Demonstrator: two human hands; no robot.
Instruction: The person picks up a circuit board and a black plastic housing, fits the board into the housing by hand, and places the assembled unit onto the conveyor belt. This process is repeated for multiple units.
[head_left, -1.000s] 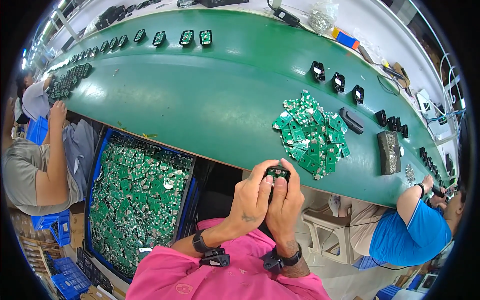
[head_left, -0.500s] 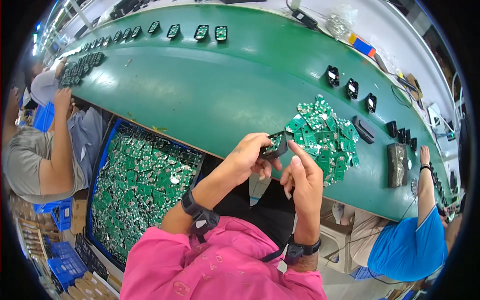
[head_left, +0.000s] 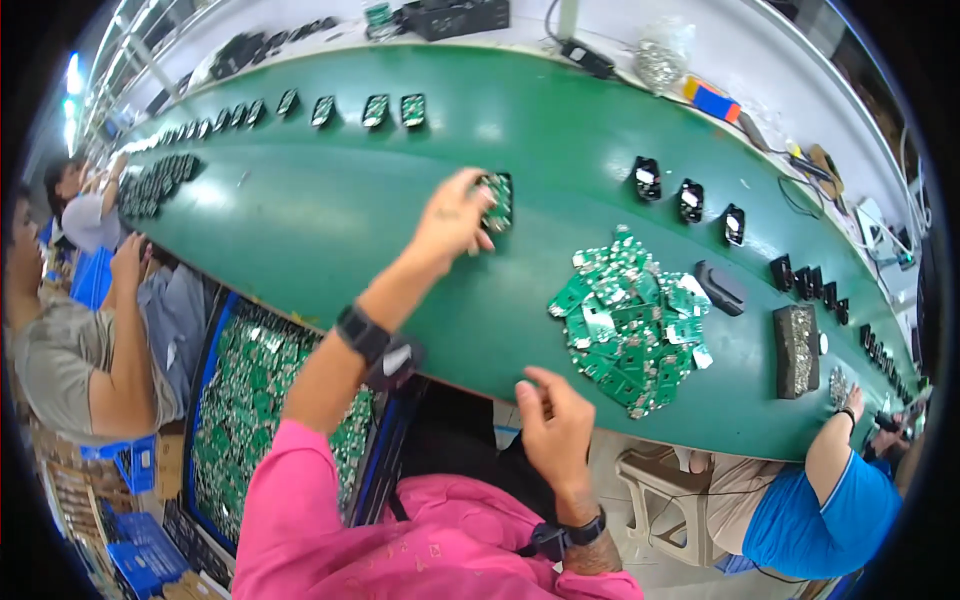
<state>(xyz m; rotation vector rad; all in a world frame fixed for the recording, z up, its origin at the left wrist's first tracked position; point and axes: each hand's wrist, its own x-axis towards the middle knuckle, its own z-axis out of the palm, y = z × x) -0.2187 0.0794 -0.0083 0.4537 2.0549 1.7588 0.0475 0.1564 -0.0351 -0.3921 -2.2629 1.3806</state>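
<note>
My left hand (head_left: 452, 218) reaches out over the green table and grips the near side of a small black plastic case (head_left: 511, 203). A green circuit board (head_left: 497, 205) lies in that case, partly covered by my fingers. Close to the table's near edge, my right hand (head_left: 556, 428) hangs with nothing in it, index finger and thumb apart and the other fingers bent. To the right of both hands is a heap of loose green circuit boards (head_left: 635, 325).
Black cases with boards (head_left: 375, 111) line the far left, while several black cases (head_left: 691, 201) stand at right. A dark block (head_left: 796, 350) sits beyond the heap. Left of my legs is a blue-rimmed bin of boards (head_left: 250, 400). People sit on both sides.
My left hand has carried the case with its board forward from beside the heap to the middle of the table. My right hand has come away from the case and drawn back toward me.
</note>
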